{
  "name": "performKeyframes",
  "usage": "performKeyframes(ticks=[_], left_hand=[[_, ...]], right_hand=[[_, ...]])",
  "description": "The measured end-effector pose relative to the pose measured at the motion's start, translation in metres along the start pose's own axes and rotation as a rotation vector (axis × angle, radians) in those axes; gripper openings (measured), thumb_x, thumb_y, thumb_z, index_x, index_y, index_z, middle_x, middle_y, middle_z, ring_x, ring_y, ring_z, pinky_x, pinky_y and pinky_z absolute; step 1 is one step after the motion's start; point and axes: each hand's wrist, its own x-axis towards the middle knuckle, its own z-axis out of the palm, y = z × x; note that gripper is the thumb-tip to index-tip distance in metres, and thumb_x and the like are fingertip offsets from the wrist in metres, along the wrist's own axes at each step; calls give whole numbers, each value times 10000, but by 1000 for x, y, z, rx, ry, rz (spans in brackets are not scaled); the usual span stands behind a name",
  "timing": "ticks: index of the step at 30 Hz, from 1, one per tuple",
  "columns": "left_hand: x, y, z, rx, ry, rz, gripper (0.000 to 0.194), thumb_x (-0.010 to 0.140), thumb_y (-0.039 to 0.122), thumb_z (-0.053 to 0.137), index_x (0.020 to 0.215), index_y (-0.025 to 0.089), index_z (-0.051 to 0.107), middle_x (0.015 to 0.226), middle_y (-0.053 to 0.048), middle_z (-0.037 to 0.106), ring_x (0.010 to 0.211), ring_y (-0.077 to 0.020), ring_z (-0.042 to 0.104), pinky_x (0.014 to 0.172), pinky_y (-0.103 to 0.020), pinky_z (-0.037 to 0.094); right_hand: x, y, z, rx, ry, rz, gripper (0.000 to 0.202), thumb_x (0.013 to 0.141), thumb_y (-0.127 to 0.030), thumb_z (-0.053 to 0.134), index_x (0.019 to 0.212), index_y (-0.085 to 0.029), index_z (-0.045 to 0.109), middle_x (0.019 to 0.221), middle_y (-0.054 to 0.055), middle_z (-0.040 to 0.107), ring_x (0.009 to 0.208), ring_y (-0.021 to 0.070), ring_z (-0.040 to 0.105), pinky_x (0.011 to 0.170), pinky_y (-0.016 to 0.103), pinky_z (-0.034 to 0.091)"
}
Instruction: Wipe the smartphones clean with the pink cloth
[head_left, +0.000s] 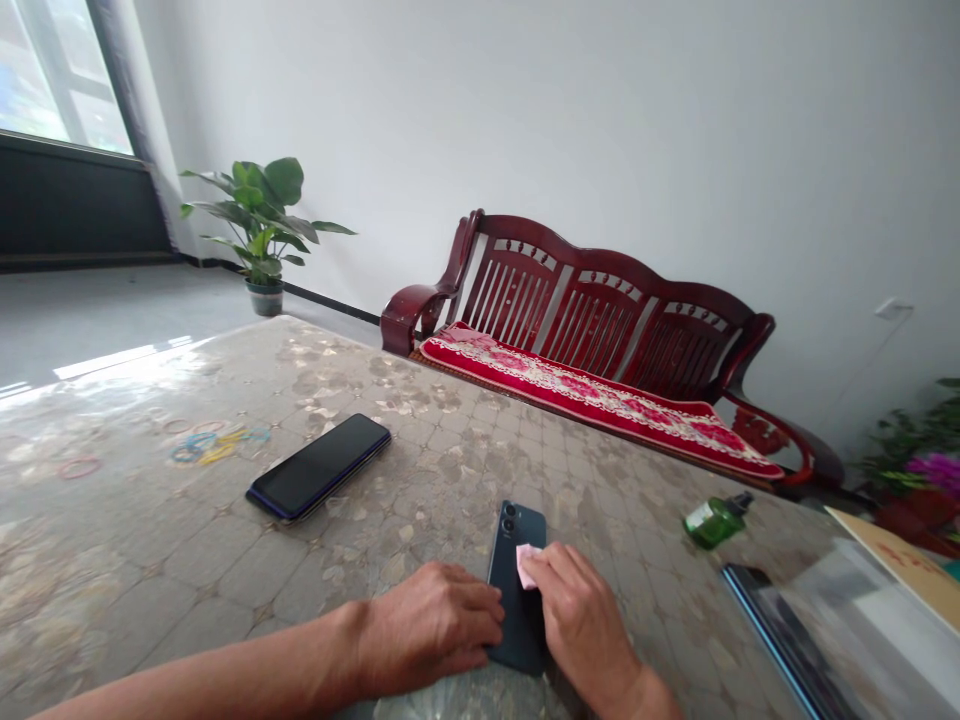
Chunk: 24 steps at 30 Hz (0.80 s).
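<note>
A dark smartphone (517, 625) lies face down on the patterned tabletop, its camera bump at the far end. My left hand (435, 622) rests at its left edge, fingers bent and pressed together against the side, holding it in place. Pinched between the fingers of my right hand (581, 610) is a small pale pink cloth (527, 566), folded or crumpled, touching the phone's back below the cameras. Part of the phone's right edge is hidden behind my right hand.
Left of centre lies another smartphone (324, 465), near coloured rubber bands (210, 445). At the right are a green bottle (716, 520), a third phone (787, 640) and a clear plastic box (862, 590). A wooden bench (585, 310) stands beyond the table (420, 480).
</note>
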Motion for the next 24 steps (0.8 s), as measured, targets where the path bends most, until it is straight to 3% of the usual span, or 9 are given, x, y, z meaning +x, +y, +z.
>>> performKeyframes(ticks=[11,19,24], left_hand=[[1,0,-2,0,-30,4,129,982,273,516,1040,211,614,1117,-61,709,1113,-232,642,951,-310,489],[0,0,-2,13,-34,-11,113,973,269,545,1036,208,616,1120,-60,708,1129,-233,635,963,-312,484],[0,0,-1,10,-28,4,114,975,270,539,1039,211,612,1110,-61,710,1123,-233,638,952,-307,488]], right_hand=[[29,21,10,-74,56,103,346,860,26,434,923,-218,671,828,29,615,854,176,575,800,281,461],[5,0,1,-48,-6,48,374,843,38,443,996,-226,658,859,24,605,824,178,557,765,282,448],[9,6,3,-22,-4,62,403,841,65,433,1000,-231,655,878,20,613,857,178,564,799,285,454]])
